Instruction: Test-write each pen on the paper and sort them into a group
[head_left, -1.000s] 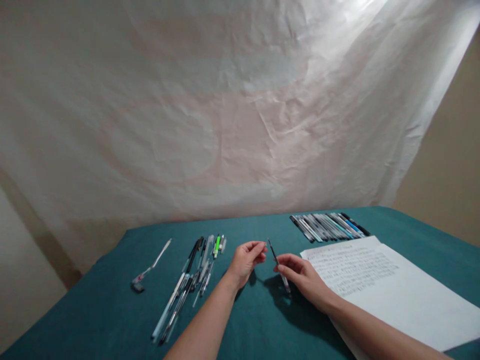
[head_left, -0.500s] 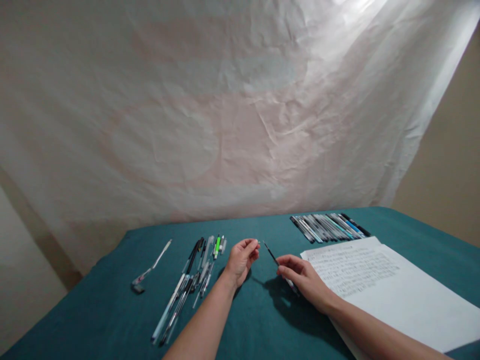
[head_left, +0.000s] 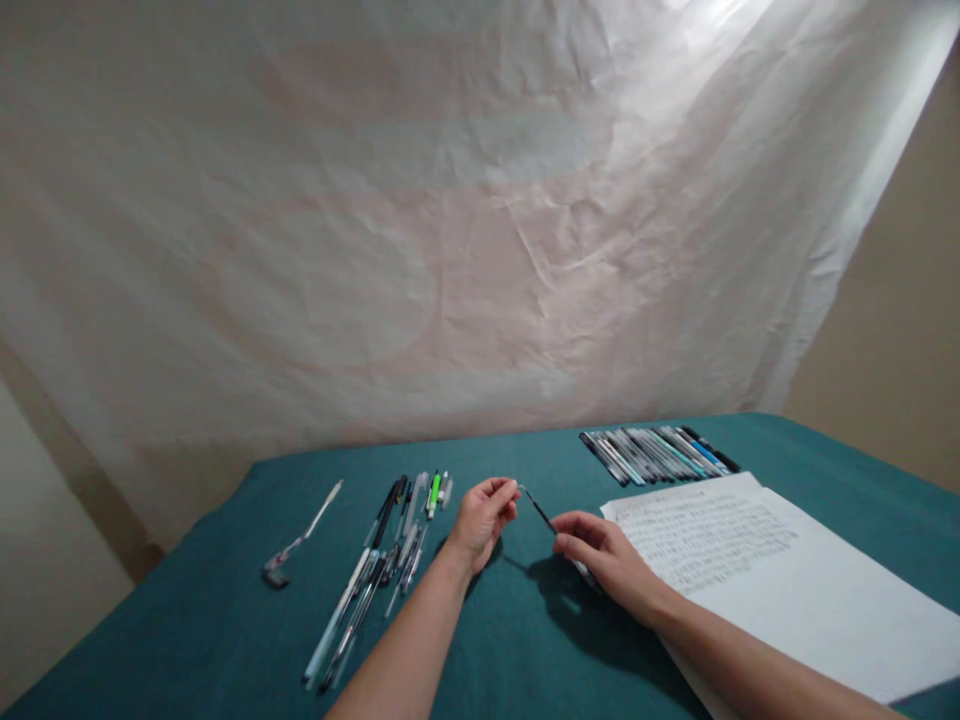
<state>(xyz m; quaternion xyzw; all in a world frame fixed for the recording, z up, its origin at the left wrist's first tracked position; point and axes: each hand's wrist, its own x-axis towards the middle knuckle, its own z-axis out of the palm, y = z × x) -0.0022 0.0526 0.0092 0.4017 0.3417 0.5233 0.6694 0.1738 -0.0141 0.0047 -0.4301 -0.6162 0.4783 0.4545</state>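
Note:
My left hand (head_left: 480, 520) pinches a tiny pale, spring-like piece (head_left: 521, 487) between thumb and forefinger; it is too small to make out clearly. Between thumb and fingers, my right hand (head_left: 596, 550) grips a thin dark pen refill (head_left: 538, 508), slanted up and leftward. The refill's tip is at the tiny piece, seemingly touching it. Its lower end comes out pale beneath my right hand. Both hands are above the teal cloth (head_left: 517, 650), the right one beside the handwritten sheet.
Left of my left forearm lie several pens and pen parts (head_left: 360, 600), with a bright green pen (head_left: 434, 495) among them. A bent clear strip (head_left: 304, 540) is farther left. A row of pens (head_left: 652, 455) stretches behind large white paper (head_left: 825, 590). Behind the table hangs pale sheeting (head_left: 480, 250).
The gap between the refill tip and my left fingertips has closed; the tip now meets the tiny piece. Both hands keep their grips and have barely shifted.

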